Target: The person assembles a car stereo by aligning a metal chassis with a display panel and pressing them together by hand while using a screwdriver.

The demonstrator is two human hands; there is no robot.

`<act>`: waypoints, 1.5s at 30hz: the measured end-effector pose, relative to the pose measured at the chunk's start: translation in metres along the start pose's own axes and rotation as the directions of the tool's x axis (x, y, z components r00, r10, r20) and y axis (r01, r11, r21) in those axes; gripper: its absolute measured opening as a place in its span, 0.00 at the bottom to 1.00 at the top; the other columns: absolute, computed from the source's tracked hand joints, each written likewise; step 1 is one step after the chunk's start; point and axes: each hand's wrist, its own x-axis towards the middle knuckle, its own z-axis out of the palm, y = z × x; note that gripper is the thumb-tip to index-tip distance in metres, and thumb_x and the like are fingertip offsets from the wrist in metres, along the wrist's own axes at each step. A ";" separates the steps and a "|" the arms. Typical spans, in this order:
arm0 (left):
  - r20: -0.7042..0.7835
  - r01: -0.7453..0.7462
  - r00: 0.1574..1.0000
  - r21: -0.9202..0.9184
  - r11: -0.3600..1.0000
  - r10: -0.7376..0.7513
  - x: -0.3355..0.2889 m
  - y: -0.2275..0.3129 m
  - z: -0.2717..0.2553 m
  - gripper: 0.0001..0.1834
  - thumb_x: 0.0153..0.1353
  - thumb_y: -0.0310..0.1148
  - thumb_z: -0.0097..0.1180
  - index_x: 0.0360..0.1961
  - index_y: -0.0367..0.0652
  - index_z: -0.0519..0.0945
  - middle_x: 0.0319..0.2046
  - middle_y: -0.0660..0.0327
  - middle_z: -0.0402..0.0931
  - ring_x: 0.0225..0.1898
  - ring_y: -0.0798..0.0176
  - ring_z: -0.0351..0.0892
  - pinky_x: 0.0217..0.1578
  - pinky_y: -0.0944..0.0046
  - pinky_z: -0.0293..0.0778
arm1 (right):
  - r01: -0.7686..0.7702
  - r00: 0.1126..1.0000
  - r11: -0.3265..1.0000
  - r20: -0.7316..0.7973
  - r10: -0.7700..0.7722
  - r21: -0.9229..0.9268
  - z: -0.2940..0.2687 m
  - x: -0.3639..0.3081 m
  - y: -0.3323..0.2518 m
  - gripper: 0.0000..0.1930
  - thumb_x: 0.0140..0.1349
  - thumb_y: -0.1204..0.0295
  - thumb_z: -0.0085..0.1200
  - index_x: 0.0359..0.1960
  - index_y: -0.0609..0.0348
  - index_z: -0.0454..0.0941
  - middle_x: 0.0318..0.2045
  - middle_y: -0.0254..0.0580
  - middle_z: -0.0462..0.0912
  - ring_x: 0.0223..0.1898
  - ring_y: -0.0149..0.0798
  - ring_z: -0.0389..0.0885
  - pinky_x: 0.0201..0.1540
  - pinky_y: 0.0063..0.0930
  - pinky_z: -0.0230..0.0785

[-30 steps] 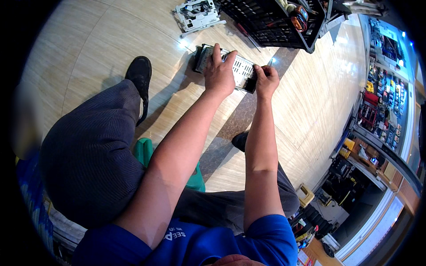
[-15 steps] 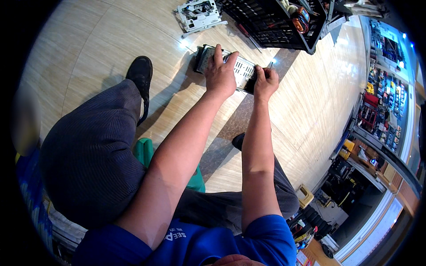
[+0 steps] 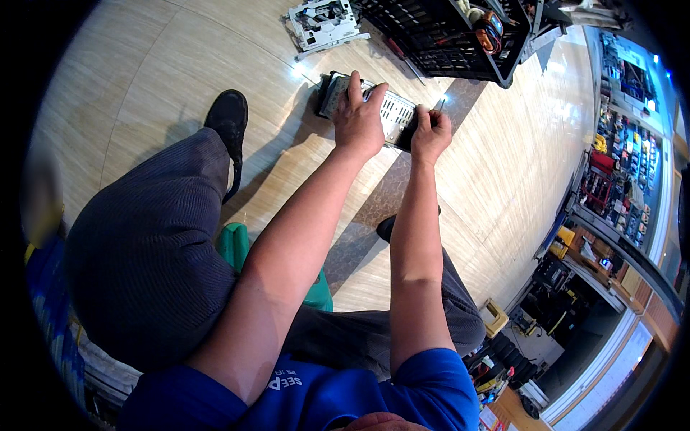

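A flat metal-cased electronic unit (image 3: 397, 118) with a slotted silver cover and dark ends is held low over the tiled floor in front of me. My left hand (image 3: 357, 123) is closed across its left part, fingers spread over the top and the far edge. At its right end my right hand (image 3: 432, 135) has thumb and fingers pinched together. A thin dark shaft (image 3: 441, 105) sticks up beside those fingertips; what it belongs to is too small to tell. The right hand covers the unit's corner.
Beyond the unit a silver metal mechanism frame (image 3: 323, 29) lies on the floor. To its right stands a black plastic crate (image 3: 438, 54) holding an orange device (image 3: 490, 32), with a red-handled screwdriver (image 3: 404, 57) beside it. Something green (image 3: 233, 246) shows below me; cluttered shelves line the right.
Almost nothing differs. Both hands keep their places on the unit, and the thin shaft at the right fingertips is tilted slightly differently.
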 end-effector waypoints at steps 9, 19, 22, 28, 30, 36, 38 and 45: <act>0.042 0.038 0.998 0.002 0.999 -0.038 0.000 0.006 -0.006 0.36 0.52 0.22 0.59 0.63 0.59 0.67 0.70 0.49 0.45 0.68 0.39 0.52 0.64 0.46 0.56 | 0.015 1.000 1.000 -0.005 -0.015 0.012 -0.001 0.002 0.003 0.11 0.54 0.68 0.65 0.24 0.64 0.78 0.26 0.49 0.78 0.28 0.47 0.77 0.34 0.37 0.70; 0.001 0.006 1.000 0.002 1.000 -0.006 0.000 0.001 -0.003 0.35 0.52 0.23 0.57 0.62 0.59 0.67 0.70 0.49 0.45 0.65 0.36 0.56 0.60 0.42 0.61 | -0.036 0.999 0.998 0.007 0.037 -0.059 -0.001 0.001 -0.010 0.14 0.54 0.65 0.66 0.24 0.66 0.78 0.25 0.51 0.79 0.27 0.49 0.77 0.34 0.39 0.70; 0.011 0.006 1.000 0.004 1.000 -0.006 0.000 0.002 -0.001 0.35 0.52 0.23 0.57 0.62 0.59 0.68 0.69 0.49 0.45 0.66 0.36 0.55 0.60 0.42 0.61 | -0.038 0.999 0.997 0.000 0.038 -0.061 -0.002 0.003 -0.008 0.14 0.54 0.65 0.65 0.23 0.65 0.78 0.24 0.50 0.79 0.26 0.49 0.77 0.33 0.39 0.70; 0.000 0.004 1.000 0.002 1.000 -0.004 0.000 0.000 -0.002 0.33 0.53 0.23 0.56 0.62 0.59 0.68 0.69 0.49 0.46 0.66 0.36 0.55 0.60 0.41 0.61 | -0.017 0.999 0.999 -0.029 0.015 -0.052 -0.001 -0.003 -0.018 0.14 0.54 0.66 0.66 0.23 0.65 0.78 0.24 0.50 0.79 0.26 0.47 0.77 0.33 0.38 0.70; 0.031 0.035 0.999 0.003 0.999 -0.035 0.000 0.003 -0.004 0.36 0.51 0.23 0.59 0.62 0.59 0.67 0.70 0.49 0.45 0.67 0.39 0.53 0.62 0.45 0.58 | 0.020 0.999 0.996 -0.042 -0.024 -0.082 -0.001 -0.004 -0.018 0.13 0.53 0.67 0.66 0.23 0.65 0.78 0.24 0.49 0.79 0.26 0.47 0.77 0.33 0.38 0.70; 0.059 0.061 0.996 -0.001 0.998 -0.061 -0.001 0.008 -0.008 0.39 0.50 0.22 0.62 0.63 0.60 0.66 0.70 0.49 0.45 0.68 0.42 0.52 0.65 0.49 0.56 | -0.030 0.999 0.998 -0.040 0.028 -0.056 0.001 -0.003 -0.012 0.14 0.53 0.65 0.66 0.24 0.65 0.79 0.24 0.50 0.79 0.25 0.46 0.77 0.32 0.38 0.70; 0.044 0.048 0.998 0.000 0.999 -0.048 -0.001 0.007 -0.007 0.38 0.50 0.22 0.62 0.63 0.60 0.66 0.70 0.49 0.45 0.68 0.42 0.52 0.65 0.49 0.56 | -0.070 0.996 0.996 -0.051 0.067 -0.061 0.001 -0.001 -0.010 0.15 0.53 0.64 0.66 0.23 0.65 0.78 0.23 0.50 0.79 0.25 0.46 0.77 0.32 0.39 0.70; 0.052 0.048 0.998 -0.009 0.999 -0.048 0.000 0.004 -0.006 0.38 0.49 0.21 0.62 0.63 0.58 0.67 0.70 0.48 0.45 0.68 0.41 0.53 0.65 0.51 0.56 | -0.039 0.999 0.986 -0.042 0.032 -0.164 0.002 -0.003 -0.020 0.15 0.57 0.66 0.66 0.23 0.66 0.77 0.20 0.43 0.79 0.22 0.33 0.72 0.29 0.29 0.68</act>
